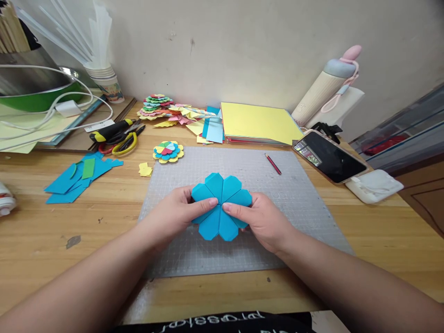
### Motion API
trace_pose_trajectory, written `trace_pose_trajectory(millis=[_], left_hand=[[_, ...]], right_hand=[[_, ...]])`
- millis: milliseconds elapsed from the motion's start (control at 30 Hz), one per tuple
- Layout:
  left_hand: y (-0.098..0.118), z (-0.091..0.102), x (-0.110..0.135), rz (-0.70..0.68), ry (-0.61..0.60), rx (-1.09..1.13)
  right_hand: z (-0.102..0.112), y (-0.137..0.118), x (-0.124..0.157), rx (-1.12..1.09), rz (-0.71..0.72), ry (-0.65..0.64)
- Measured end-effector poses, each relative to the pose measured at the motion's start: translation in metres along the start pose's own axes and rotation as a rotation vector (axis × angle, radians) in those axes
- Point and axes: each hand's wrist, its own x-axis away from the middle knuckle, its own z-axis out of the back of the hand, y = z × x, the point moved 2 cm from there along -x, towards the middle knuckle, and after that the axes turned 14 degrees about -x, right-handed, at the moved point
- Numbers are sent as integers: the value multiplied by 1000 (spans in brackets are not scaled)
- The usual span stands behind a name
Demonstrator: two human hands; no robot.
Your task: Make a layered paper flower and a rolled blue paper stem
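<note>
Head camera, the only view: both hands are on a blue paper flower, which lies in the middle of a grey cutting mat on the wooden table. The left hand grasps the flower from its left side and the thumb presses near the centre. The right hand grasps the right side in the same way, and the two thumb tips are almost touching each other. The flower is made of folded heart-shaped petals and looks flat on the mat.

A red pencil lies on the mat behind the flower, to the right. A small multi-coloured paper flower sits at the far left corner of the mat. Blue paper scraps are spread on the table to the left, near scissors with yellow handles. A stack of yellow paper lies behind the mat, and a phone is just beside it on the right.
</note>
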Motion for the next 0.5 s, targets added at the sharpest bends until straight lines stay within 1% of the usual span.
trace_pose_trajectory(millis=[33, 100, 167, 200, 267, 367, 500], left_hand=[[1, 0, 0, -33, 41, -15], [3, 2, -1, -90, 164, -35], [4, 5, -1, -121, 288, -25], [5, 6, -1, -126, 327, -16], [5, 9, -1, -115, 355, -18], [5, 11, 0, -71, 347, -43], [4, 12, -1, -56, 336, -57]], right_hand=[[0, 0, 0, 3, -1, 5], [1, -1, 0, 14, -4, 12], [1, -2, 0, 32, -14, 8], [1, -2, 0, 41, -21, 5], [0, -2, 1, 50, -37, 0], [0, -2, 2, 45, -51, -4], [0, -1, 2, 63, -60, -10]])
